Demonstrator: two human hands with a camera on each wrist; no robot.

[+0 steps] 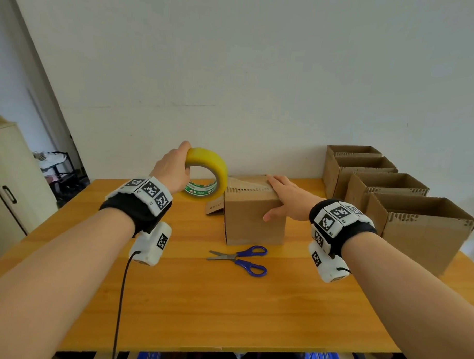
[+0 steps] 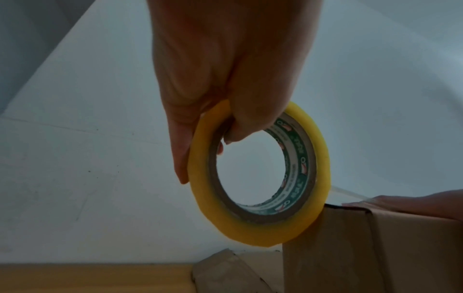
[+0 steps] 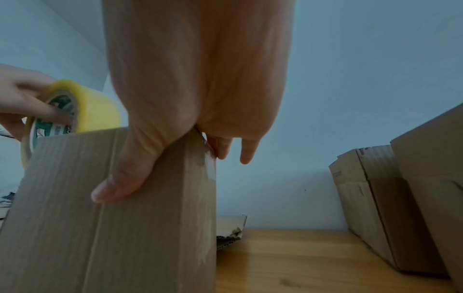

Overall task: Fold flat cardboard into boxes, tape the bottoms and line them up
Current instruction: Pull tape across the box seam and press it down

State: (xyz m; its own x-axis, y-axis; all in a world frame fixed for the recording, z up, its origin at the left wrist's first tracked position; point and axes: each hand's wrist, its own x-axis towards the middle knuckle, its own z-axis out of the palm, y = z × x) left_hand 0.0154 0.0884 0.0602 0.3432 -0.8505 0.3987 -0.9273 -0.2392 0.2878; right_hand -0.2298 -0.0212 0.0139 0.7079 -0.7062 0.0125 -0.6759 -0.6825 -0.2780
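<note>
Right hand (image 1: 286,200) hides part of the box (image 1: 253,217) top seam

- Your left hand (image 1: 173,169) grips the yellow tape roll (image 1: 207,175), held up just left of the box (image 1: 253,209).
- Your right hand (image 1: 286,198) lies flat on the box's top, thumb down its front.
- Blue-handled scissors (image 1: 241,259) lie on the table (image 1: 226,308) before it.
- Four open boxes (image 1: 385,195) line the right side.
</note>
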